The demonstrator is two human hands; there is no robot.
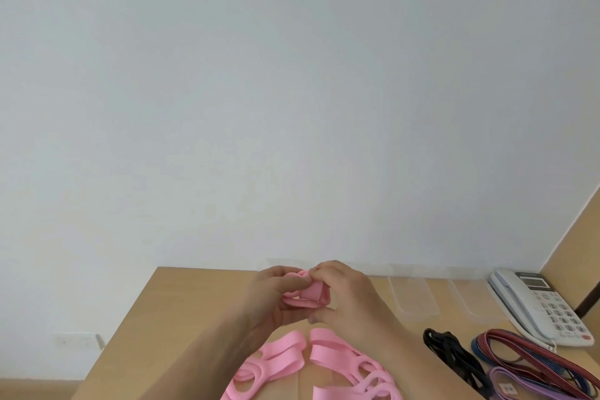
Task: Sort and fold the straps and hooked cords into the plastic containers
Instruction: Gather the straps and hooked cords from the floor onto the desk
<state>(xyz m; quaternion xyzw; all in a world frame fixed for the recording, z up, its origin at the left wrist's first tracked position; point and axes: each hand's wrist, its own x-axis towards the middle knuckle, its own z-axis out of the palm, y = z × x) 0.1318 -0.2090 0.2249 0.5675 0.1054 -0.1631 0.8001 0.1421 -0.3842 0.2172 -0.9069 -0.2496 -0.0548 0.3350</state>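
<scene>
Both hands meet above the middle of the wooden table (181,308). My left hand (276,299) and my right hand (347,295) together pinch a folded bundle of pink strap (310,294), held a little above the tabletop. More pink strap (285,364) lies in loose loops on the table below the hands. Two clear plastic containers (414,295) (467,302) stand at the back right. A black cord (454,357), a red and blue striped cord (526,354) and a purple strap (519,383) lie at the right.
A white desk telephone (542,305) sits at the far right by the table's back edge. A plain wall rises right behind the table. The table's left edge runs diagonally from the back to the lower left.
</scene>
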